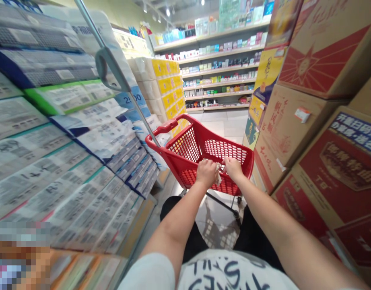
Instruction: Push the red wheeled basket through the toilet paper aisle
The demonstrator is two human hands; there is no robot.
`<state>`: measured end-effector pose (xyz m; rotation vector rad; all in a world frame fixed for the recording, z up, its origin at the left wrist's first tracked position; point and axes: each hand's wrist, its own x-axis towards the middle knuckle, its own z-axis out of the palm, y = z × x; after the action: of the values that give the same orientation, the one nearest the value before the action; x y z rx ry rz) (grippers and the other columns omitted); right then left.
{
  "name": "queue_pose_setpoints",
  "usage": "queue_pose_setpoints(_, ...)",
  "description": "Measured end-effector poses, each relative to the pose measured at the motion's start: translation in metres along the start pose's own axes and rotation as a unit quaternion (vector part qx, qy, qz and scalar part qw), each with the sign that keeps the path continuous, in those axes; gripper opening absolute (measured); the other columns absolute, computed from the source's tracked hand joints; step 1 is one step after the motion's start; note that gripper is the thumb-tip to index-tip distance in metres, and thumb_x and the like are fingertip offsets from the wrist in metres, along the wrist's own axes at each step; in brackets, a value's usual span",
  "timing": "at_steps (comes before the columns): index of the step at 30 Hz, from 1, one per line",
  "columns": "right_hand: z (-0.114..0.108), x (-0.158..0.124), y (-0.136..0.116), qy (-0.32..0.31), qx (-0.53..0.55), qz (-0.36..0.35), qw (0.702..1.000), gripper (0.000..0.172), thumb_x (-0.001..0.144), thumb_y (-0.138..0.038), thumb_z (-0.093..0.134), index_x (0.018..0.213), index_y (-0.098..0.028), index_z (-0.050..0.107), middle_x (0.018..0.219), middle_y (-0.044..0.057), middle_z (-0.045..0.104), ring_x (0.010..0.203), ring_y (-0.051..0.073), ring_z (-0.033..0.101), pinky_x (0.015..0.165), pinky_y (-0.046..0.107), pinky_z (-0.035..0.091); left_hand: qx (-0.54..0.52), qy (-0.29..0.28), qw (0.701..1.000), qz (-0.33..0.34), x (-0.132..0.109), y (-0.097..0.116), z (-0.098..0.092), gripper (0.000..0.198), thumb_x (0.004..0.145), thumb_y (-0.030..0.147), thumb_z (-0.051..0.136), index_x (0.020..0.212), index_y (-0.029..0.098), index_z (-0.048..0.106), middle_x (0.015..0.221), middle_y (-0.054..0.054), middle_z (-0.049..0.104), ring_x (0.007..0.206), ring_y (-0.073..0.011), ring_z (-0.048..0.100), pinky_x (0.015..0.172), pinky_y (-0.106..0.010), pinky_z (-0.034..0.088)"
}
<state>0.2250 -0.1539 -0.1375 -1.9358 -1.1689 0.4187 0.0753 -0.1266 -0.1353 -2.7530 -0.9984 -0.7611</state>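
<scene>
Head view: handling a crumpled pale wad, seemingly clasped in the left hand at the five-o'clock side of the red cart, beside a curled right hand (cannot tell if grasping); needs a steady pinch next.

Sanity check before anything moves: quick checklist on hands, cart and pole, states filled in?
1. Left hand closed on the pale crumpled piece: ok.
2. Right hand gripping anything: cannot tell; it is beside that piece, contact unclear.
3. Red cart upright: ok.
4. Cart interior fully visible: not ok; the hands and near wall cover part.
5. Pole attached to cart: cannot tell; it runs down to the handle end.
</scene>
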Motion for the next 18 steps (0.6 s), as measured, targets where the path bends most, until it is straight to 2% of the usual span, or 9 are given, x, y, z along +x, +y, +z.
queue_pose_setpoints(2, -0.001, -0.001, -0.002, 0.015, -0.009, -0.005, 1.000, 0.043, 0.092, -0.030, 0.030, 0.076, -0.017, 0.068, 0.075, 0.006, 0.069, 0.070, 0.015, 0.059, 0.064, 0.023, 0.035, -0.012, -0.022, 0.998, 0.063, -0.006, 0.008, 0.007, 0.017, 0.087, 0.032, 0.051, 0.093, 0.020, 0.062, 0.091, -0.008, 0.059, 0.092, -0.0229, 0.051, 0.084, -0.038, 0.037)
queue_pose_setpoints(4, -0.002, -0.003, -0.003, 0.022, -0.015, -0.012, 1.000, 0.043, 0.092, -0.030, 0.031, 0.074, -0.017, 0.067, 0.076, 0.006, 0.069, 0.070, 0.015, 0.059, 0.063, 0.024, 0.035, -0.004, -0.025, 0.997, 0.077, -0.010, 0.011, 0.011, 0.019, 0.088, 0.033, 0.049, 0.094, 0.020, 0.061, 0.093, -0.008, 0.061, 0.092, -0.0225, 0.052, 0.085, -0.038, 0.036)
queue_pose_setpoints(11, 0.000, -0.006, -0.007, 0.003, -0.043, -0.031, 0.999, 0.046, 0.095, -0.032, 0.027, 0.077, -0.018, 0.066, 0.078, 0.006, 0.069, 0.072, 0.015, 0.060, 0.061, 0.023, 0.034, 0.041, -0.014, 0.999, -0.027, -0.004, 0.001, 0.003, 0.020, 0.088, 0.033, 0.049, 0.089, 0.018, 0.062, 0.083, -0.009, 0.063, 0.085, -0.0230, 0.057, 0.085, -0.041, 0.034)
queue_pose_setpoints(15, 0.001, -0.007, -0.009, 0.017, -0.094, -0.058, 0.994, 0.042, 0.095, -0.032, 0.030, 0.079, -0.018, 0.066, 0.083, 0.007, 0.070, 0.074, 0.015, 0.061, 0.063, 0.024, 0.034, 0.024, -0.019, 1.000, 0.002, -0.005, 0.007, 0.006, 0.020, 0.084, 0.033, 0.054, 0.089, 0.016, 0.062, 0.086, -0.011, 0.064, 0.087, -0.0248, 0.057, 0.083, -0.040, 0.036)
queue_pose_setpoints(18, 0.000, -0.010, -0.010, 0.013, -0.077, -0.059, 0.995, 0.043, 0.096, -0.032, 0.030, 0.076, -0.018, 0.066, 0.080, 0.007, 0.070, 0.072, 0.015, 0.060, 0.062, 0.023, 0.034, 0.033, -0.024, 0.999, 0.007, -0.004, 0.000, 0.003, 0.025, 0.089, 0.035, 0.046, 0.088, 0.018, 0.064, 0.083, -0.010, 0.065, 0.082, -0.0227, 0.058, 0.084, -0.041, 0.035)
